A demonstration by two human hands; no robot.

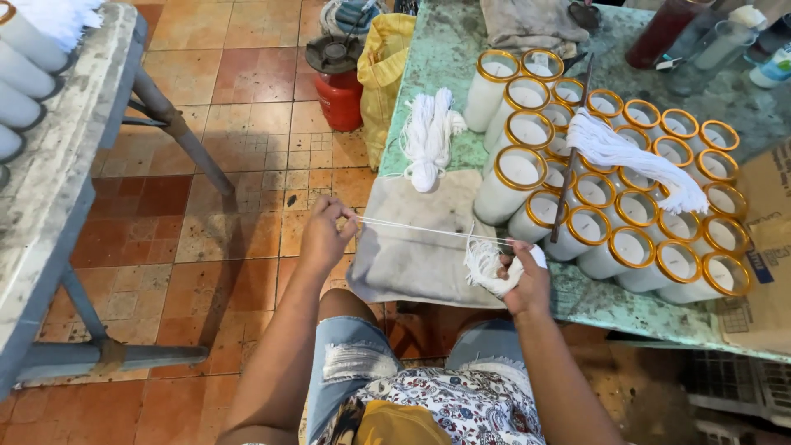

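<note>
Currently left hand (324, 235) pinches wick strands (428, 231) taut; right hand (521, 276) clenches white wick bundle (486, 268) at other end, over grey cloth (412, 247). Best keep tension even, strands parallel. Glass candle jars (618, 214) just beyond right grip.

Green-stained bench (445, 58) carries a block of white gold-rimmed candle jars (626, 222) toward its right side, a thin dark rod (570, 165) and a loose bundle of white strands (634, 158) lying across them. Grey cloth (420, 247) drapes over the near edge, a white skein (428, 136) just behind it. On the tiled floor (239, 140) off the bench's left edge: red gas cylinder (336, 82), yellow sack (383, 74).
</note>
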